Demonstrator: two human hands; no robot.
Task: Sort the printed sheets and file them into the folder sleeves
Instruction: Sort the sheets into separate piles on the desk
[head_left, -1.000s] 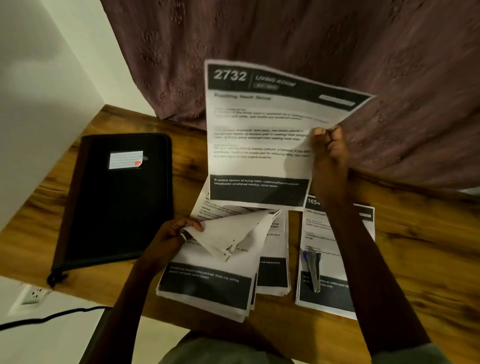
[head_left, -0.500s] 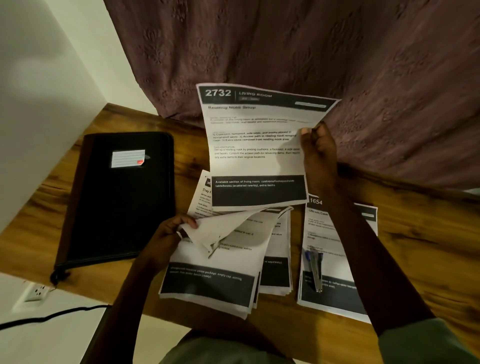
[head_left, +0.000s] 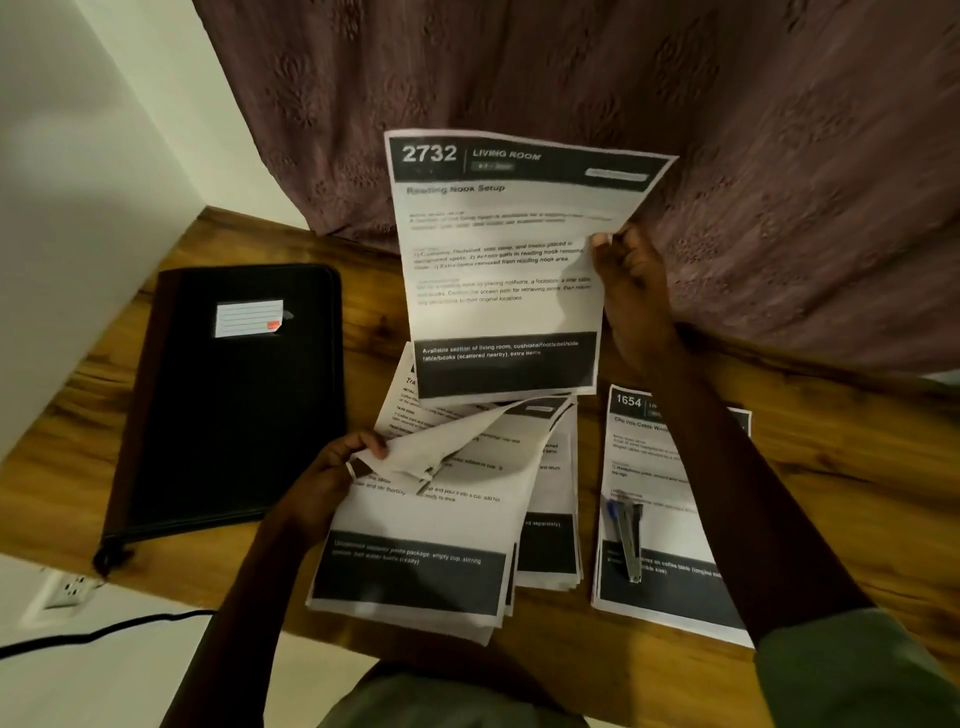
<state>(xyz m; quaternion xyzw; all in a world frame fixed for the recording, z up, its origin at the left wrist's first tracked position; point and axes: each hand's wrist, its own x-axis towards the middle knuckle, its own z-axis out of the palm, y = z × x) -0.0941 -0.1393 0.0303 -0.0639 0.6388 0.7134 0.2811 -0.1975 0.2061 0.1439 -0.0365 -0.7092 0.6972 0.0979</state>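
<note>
My right hand (head_left: 631, 291) pinches the right edge of a printed sheet (head_left: 506, 260) headed "2732 Living Room" and holds it upright above the table. Below it lies a stack of printed sheets (head_left: 415, 561). My left hand (head_left: 332, 475) grips the curled corner of one sheet (head_left: 436, 441) lifted from that stack. A second pile (head_left: 660, 519), headed "1654", lies to the right under my right forearm, with a pen (head_left: 628, 540) lying on it. The black zipped folder (head_left: 228, 405) lies shut at the left, a white label (head_left: 249, 318) on its cover.
The wooden table (head_left: 857, 493) meets a white wall at the left and a dark red curtain (head_left: 571, 78) at the back. Below the table's front edge are a wall socket (head_left: 67, 590) and a black cable (head_left: 104, 631).
The held "2732" sheet dropped a little half a second ago and now stands upright again at about the same spot. My left hand keeps hold of the curled sheet corner.
</note>
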